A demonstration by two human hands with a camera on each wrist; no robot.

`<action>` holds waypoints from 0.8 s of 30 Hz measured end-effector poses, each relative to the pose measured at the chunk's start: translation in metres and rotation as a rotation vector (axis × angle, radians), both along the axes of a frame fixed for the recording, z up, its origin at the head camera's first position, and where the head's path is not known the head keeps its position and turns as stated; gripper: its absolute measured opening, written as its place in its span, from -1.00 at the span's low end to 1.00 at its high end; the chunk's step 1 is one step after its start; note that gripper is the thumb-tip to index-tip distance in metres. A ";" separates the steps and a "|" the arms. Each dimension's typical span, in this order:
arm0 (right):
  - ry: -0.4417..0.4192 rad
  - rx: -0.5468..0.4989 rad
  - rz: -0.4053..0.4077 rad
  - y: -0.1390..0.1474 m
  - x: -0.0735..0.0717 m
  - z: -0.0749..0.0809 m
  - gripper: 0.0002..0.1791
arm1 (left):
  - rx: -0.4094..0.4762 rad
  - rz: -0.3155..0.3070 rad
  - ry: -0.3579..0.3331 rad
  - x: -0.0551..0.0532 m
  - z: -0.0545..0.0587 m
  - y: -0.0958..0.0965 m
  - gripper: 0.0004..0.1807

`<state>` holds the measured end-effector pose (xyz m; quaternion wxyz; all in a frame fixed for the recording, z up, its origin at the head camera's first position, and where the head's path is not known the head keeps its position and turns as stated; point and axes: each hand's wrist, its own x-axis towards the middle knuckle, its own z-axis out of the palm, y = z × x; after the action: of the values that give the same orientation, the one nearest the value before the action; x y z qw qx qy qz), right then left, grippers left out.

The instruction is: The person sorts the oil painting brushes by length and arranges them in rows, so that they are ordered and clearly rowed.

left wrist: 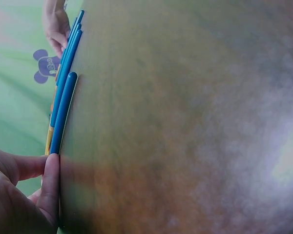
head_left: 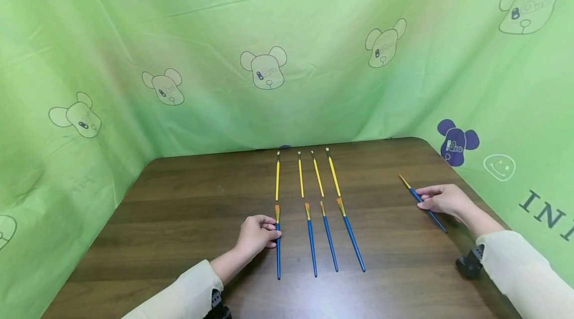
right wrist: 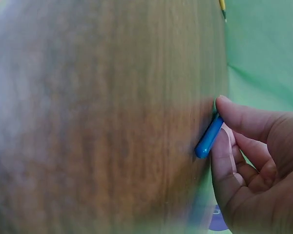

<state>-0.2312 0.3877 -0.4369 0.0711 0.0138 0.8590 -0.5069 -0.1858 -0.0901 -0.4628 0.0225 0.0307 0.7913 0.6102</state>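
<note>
My left hand [head_left: 256, 233] pinches a blue-handled flat paintbrush [head_left: 278, 254] by its handle, bristles pointing to the far side. In the left wrist view that brush's handle [left wrist: 64, 114] runs out past the thumb and finger. Over on the right, my right hand [head_left: 441, 200] holds another blue-handled paintbrush [head_left: 435, 218] between thumb and fingers; it slants, with its pointed tip toward the back left. The right wrist view shows only the blue handle end [right wrist: 208, 139] close to the tabletop. Between the hands lie three more blue-handled paintbrushes [head_left: 329, 239] side by side.
Behind the blue brushes lies a row of several yellow-handled paintbrushes [head_left: 317, 174], bristles toward the far edge. They rest on a brown wooden table [head_left: 197, 199]. A green cloth [head_left: 215, 124] with cartoon bear heads hangs round its back and sides.
</note>
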 end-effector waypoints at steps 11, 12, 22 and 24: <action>-0.040 -0.033 -0.036 0.006 -0.001 0.000 -0.42 | -0.006 -0.002 -0.004 0.001 0.001 0.000 -0.72; -0.041 -0.042 -0.036 0.005 0.000 0.000 -0.43 | -0.003 -0.003 -0.006 0.000 0.002 0.000 -0.72; 0.001 -0.004 -0.014 -0.015 0.010 0.007 -0.45 | -0.008 0.004 -0.002 0.001 0.002 0.001 -0.72; 0.011 0.011 -0.006 -0.020 0.012 0.008 -0.45 | -0.007 0.006 -0.005 0.001 0.002 0.001 -0.72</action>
<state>-0.2192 0.3680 -0.4293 0.0649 0.0143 0.8620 -0.5025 -0.1850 -0.0893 -0.4605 0.0228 0.0266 0.7935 0.6076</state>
